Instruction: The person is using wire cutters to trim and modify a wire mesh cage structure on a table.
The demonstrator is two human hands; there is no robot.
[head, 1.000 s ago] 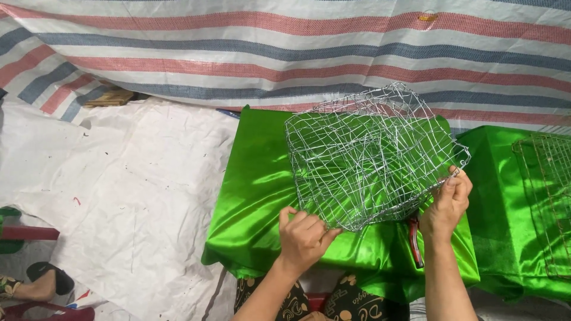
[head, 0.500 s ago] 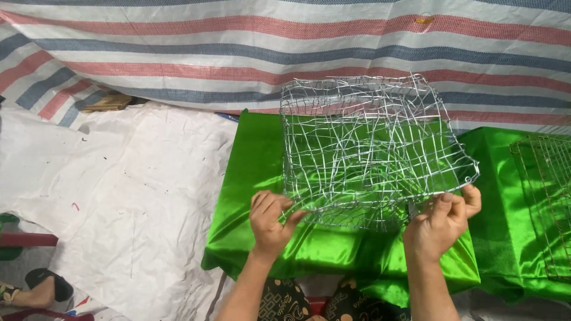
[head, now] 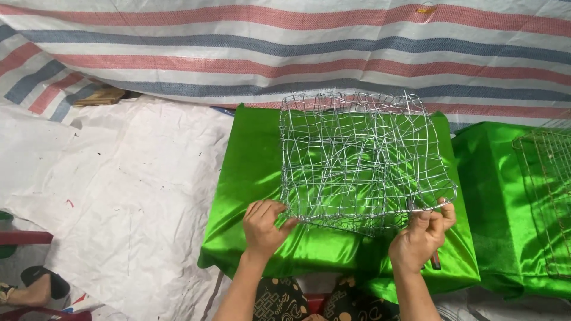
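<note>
A boxy cage of bent silver wire mesh [head: 360,157] is held up over a shiny green cloth [head: 250,178] that covers a low block. My left hand [head: 264,229] grips the cage's near left corner. At the near right corner my right hand [head: 423,235] pinches the wire edge, and a thin dark tool shows below its fingers. Both forearms come up from the bottom of the view.
A second green-covered block [head: 496,196] with another wire mesh [head: 550,196] on it sits at the right. White sheeting [head: 119,196] covers the floor at the left, a striped tarp [head: 285,53] lies behind. A sandalled foot [head: 35,288] shows at bottom left.
The cage has been turned and squared up, its open face now more level toward me. Both hands shifted along its near edge to the two corners.
</note>
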